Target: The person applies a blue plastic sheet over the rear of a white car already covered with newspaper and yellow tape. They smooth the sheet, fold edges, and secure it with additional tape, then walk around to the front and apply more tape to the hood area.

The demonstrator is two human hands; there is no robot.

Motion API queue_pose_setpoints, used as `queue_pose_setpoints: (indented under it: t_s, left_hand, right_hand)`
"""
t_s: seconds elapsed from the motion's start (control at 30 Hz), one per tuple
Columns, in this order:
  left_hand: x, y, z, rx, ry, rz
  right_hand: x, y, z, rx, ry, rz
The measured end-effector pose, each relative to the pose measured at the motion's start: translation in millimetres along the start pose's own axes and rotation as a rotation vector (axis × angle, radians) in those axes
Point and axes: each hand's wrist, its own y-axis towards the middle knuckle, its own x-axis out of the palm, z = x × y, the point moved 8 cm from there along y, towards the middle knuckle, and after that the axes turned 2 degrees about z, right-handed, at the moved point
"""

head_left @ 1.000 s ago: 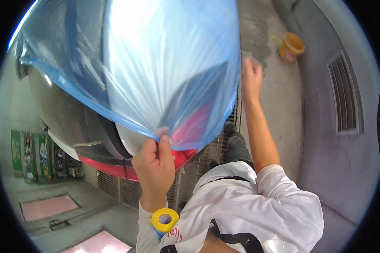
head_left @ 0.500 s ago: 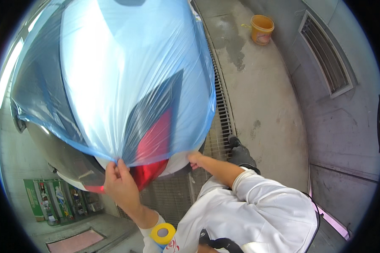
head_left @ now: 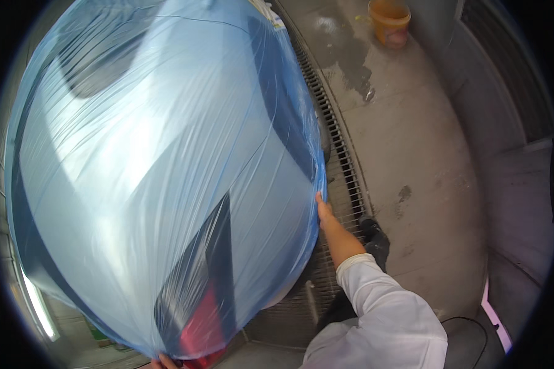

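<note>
Thin blue plastic film (head_left: 184, 141) is draped over a light-coloured car, with fine creases fanning out from its lower edge. Under it show dark window areas and a red tail light (head_left: 202, 326). At the bottom edge of the view my left hand (head_left: 164, 363), partly cut off, pinches the film's gathered lower edge beside that light. My right hand (head_left: 324, 211) reaches out to the film's right border, along the car's side. Its thumb points up along the bunched edge, and its fingers close on the film, partly hidden by it.
A slotted metal floor grate (head_left: 338, 141) runs beside the car. Beyond it lies a concrete floor (head_left: 412, 147) with a wet patch. An orange bucket (head_left: 389, 24) stands near the grey wall (head_left: 505, 184). My dark shoe (head_left: 370, 229) is by the grate.
My right hand has moved from the film's lower edge by the tail light up and outward to its right border. My left hand still grips the lower edge. The view has shifted toward the car's top.
</note>
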Motion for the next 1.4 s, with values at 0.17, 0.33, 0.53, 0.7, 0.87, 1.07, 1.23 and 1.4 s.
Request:
queue_pose_setpoints:
  t_s: [0.17,0.33,0.53,0.7,0.87,1.07,1.23,1.4]
  left_hand:
    - [3,-15,16,0.222,0.198,0.139]
    - [-2,-19,8,0.286,0.208,0.257]
    - [-4,-22,1,0.284,0.319,0.297]
    - [10,-36,23,0.442,0.415,0.293]
    - [-2,-25,11,0.361,0.397,0.292]
    - [-12,-12,-8,0.409,0.151,0.292]
    - [-12,-91,30,1.065,-0.392,0.477]
    - [100,-124,78,1.030,-0.298,-0.115]
  right_hand:
    - [-35,67,-24,-0.017,0.410,0.160]
    - [-121,96,9,-0.073,0.318,0.313]
    - [-161,96,101,-0.049,-0.507,0.488]
    - [-185,81,236,0.278,-0.886,0.221]
    - [-220,40,304,0.395,-0.896,0.047]
    - [-213,30,183,-0.121,-1.160,-0.191]
    - [-199,2,48,-0.205,-0.459,-0.115]
    - [-127,-154,-88,-0.209,-0.317,-0.416]
